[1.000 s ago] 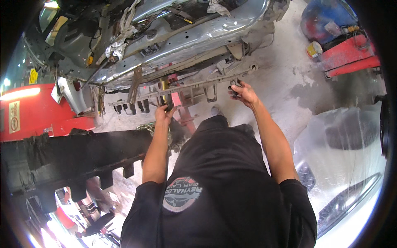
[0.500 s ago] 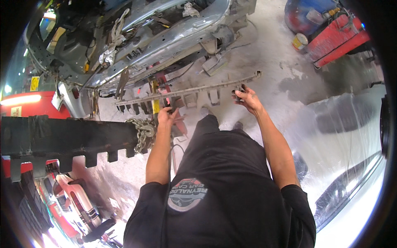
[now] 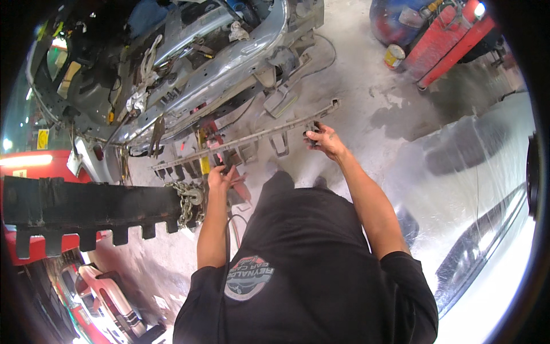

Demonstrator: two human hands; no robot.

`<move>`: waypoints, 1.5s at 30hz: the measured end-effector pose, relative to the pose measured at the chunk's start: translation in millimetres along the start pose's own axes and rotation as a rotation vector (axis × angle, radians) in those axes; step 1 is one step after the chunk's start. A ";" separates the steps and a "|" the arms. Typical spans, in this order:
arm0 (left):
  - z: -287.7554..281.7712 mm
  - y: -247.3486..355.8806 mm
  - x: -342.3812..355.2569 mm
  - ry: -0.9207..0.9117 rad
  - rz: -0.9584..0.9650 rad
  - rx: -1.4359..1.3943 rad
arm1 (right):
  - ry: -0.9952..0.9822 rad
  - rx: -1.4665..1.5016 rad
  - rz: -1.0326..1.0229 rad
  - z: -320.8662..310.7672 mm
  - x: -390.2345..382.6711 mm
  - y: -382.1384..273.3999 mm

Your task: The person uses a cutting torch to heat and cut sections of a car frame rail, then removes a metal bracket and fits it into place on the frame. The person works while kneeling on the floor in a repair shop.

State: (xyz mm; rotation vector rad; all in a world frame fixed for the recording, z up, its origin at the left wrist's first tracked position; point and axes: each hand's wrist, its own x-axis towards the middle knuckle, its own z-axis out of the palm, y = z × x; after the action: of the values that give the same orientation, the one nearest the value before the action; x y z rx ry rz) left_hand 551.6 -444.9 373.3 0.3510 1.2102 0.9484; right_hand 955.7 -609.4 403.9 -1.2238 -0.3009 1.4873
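Note:
Across the space in front of my body runs a long, narrow grey-brown strip (image 3: 260, 133) with several tabs hanging along its near edge, like a piece of car trim. It slants, its right end farther off than its left. My left hand (image 3: 220, 178) is closed on a tab near the left part. Toward the right end, my right hand (image 3: 325, 141) grips another dark tab, thumb on the near side. Beyond the strip stands a stripped, dented silver car body (image 3: 229, 71). Just behind my left hand are red and yellow metal parts (image 3: 205, 163).
At left a heavy black notched beam (image 3: 91, 200) reaches in, a chain (image 3: 189, 202) wrapped about its end. Far right stand a blue drum (image 3: 385, 23), a yellow can (image 3: 394, 56) and red equipment (image 3: 447, 51). Clear plastic sheeting (image 3: 452, 166) covers a surface at right.
My view has turned a little to the right, so the car, beam and strip sit farther left in the picture. Both hands keep their hold on the strip.

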 end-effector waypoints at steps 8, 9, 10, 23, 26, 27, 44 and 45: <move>-4.1 7.0 29.2 0.020 -0.048 0.009 | -0.004 0.030 -0.028 2.3 12.6 -2.7; -4.3 9.0 32.2 0.019 -0.051 0.013 | -0.004 0.033 -0.029 4.4 14.3 -4.4; -5.2 9.8 34.1 0.020 -0.059 0.010 | 0.001 0.027 -0.026 5.3 15.6 -5.4; -7.2 16.1 43.5 0.071 -0.100 0.026 | -0.011 0.037 -0.039 12.2 25.3 -9.7; -0.2 16.3 41.1 0.053 -0.102 0.036 | -0.003 0.038 -0.040 13.2 22.4 -14.4; 4.0 15.9 37.4 0.044 -0.104 0.039 | 0.003 0.037 -0.039 13.0 21.2 -14.9; -8.6 23.9 95.5 -0.050 -0.155 -0.003 | 0.043 0.009 -0.031 39.8 60.4 -34.3; -9.2 24.7 97.5 -0.065 -0.155 -0.005 | 0.051 0.012 -0.028 42.3 63.4 -34.4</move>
State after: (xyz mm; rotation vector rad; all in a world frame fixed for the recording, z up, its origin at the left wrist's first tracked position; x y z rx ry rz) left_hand 536.9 -357.3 325.3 0.2772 1.1583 0.8006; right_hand 952.5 -526.6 415.0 -1.2412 -0.2739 1.4299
